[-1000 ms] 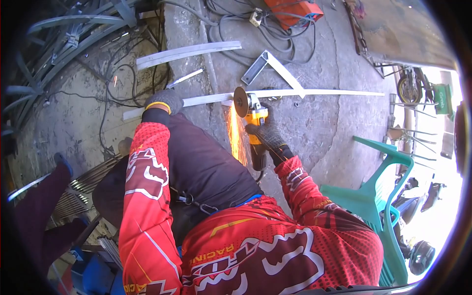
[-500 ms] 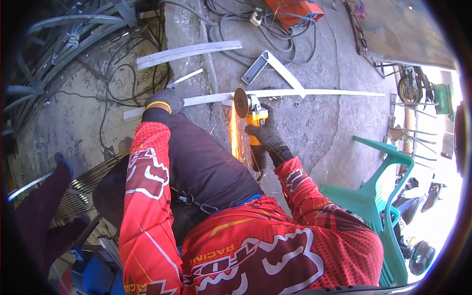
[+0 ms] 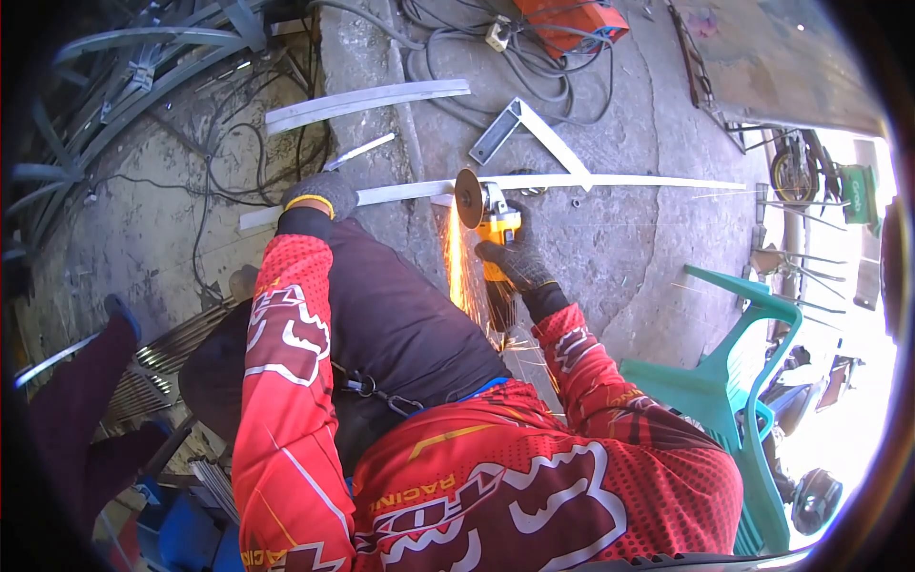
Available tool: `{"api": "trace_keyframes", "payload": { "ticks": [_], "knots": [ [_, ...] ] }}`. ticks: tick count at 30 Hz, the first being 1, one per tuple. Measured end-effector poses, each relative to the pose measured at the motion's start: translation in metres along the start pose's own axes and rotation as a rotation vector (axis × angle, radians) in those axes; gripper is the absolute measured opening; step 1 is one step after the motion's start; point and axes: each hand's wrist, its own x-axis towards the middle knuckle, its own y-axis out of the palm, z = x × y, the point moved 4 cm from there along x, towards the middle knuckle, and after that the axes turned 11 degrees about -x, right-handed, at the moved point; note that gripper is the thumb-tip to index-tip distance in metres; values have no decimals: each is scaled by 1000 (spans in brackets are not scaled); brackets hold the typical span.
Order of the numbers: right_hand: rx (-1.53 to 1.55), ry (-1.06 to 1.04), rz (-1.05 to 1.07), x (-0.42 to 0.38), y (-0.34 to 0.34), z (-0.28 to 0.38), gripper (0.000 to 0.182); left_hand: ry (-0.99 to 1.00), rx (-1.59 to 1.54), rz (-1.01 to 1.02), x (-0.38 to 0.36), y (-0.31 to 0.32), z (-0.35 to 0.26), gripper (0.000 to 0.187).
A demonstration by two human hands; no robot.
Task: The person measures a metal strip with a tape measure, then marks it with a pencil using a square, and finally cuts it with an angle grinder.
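My right hand (image 3: 519, 264), in a dark grey glove, grips a yellow angle grinder (image 3: 498, 229). Its cutting disc (image 3: 468, 198) meets a long pale metal bar (image 3: 658, 180) that lies across the floor. A bright stream of orange sparks (image 3: 456, 267) shoots from the disc toward my body. To the left, my gloved left hand (image 3: 324, 194) is closed over the same bar near its left end; the fingertips are partly hidden. Beyond the bar, a try square (image 3: 522, 138) rests on the concrete, one end touching the bar.
Another metal piece (image 3: 367, 103) lies farther off, near tangled cables (image 3: 543, 67) and an orange machine (image 3: 577, 21). A green plastic chair (image 3: 724, 372) stands at my right. Metal frames (image 3: 143, 57) are stacked at the upper left. Another person's leg (image 3: 91, 391) shows at the left edge.
Sparks have spread wider, with more bouncing near the right forearm and some streaks farther right. Both hands, the grinder and the bar stay almost in place.
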Motion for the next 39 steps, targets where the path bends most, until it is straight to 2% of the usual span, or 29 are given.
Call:
{"api": "trace_keyframes", "payload": {
  "ticks": [6, 9, 15, 25, 28, 33, 37, 39],
  "knots": [
    [-64, 74, 4, -6, -1, 14, 92, 8, 15, 15, 2, 1, 0, 46],
    [-83, 20, -24, 4, -1, -5, 92, 9, 26, 18, 6, 3, 2, 46],
    [-112, -2, -12, 2, -1, 2, 90, 3, 29, 14, 17, 10, 8, 47],
    [-64, 40, -28, -2, 1, 6, 92, 26, 57, 27, 10, 4, 3, 47],
    [-2, -12, -19, -1, 1, 4, 92, 20, 56, 28, 7, 2, 0, 46],
    [-81, 64, -26, -2, 1, 3, 93, -25, 15, 6, -3, -5, -4, 46],
    [-19, 68, -2, -2, 0, -1, 93, -5, 49, 25, 0, -2, -4, 46],
    [5, -25, -13, 2, 0, -8, 92, -4, 51, 27, -1, -3, -4, 45]
  ]
}}
